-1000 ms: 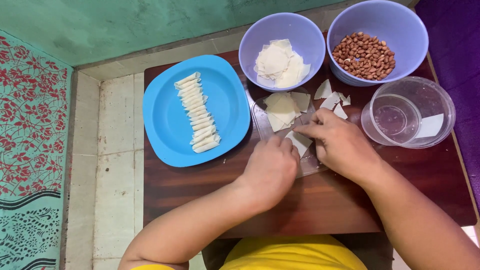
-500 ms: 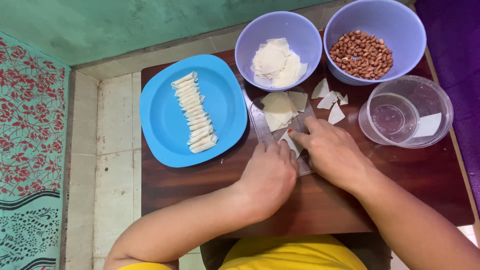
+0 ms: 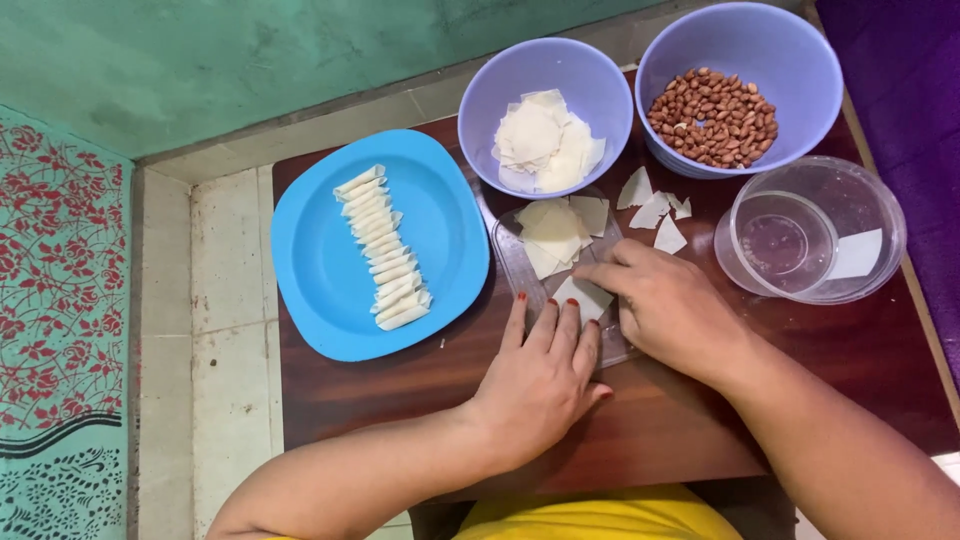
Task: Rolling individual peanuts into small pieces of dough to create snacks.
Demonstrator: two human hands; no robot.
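Item: small wrapper piece (image 3: 583, 296), laid on a clear board (image 3: 512, 262) at mid-surface. It is pressed flat between left hand (image 3: 540, 380) and right hand (image 3: 672, 310); fingers are extended together, not clamped. Left fingertips lie just below it.

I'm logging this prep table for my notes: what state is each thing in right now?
Blue plate: holds a row of rolled wrappers.
Left bowl: stacked flat wrappers.
Right bowl: full of peanuts.
Clear container: open, looks empty.
Wrapper piece: flat, pressed by left hand and right hand.
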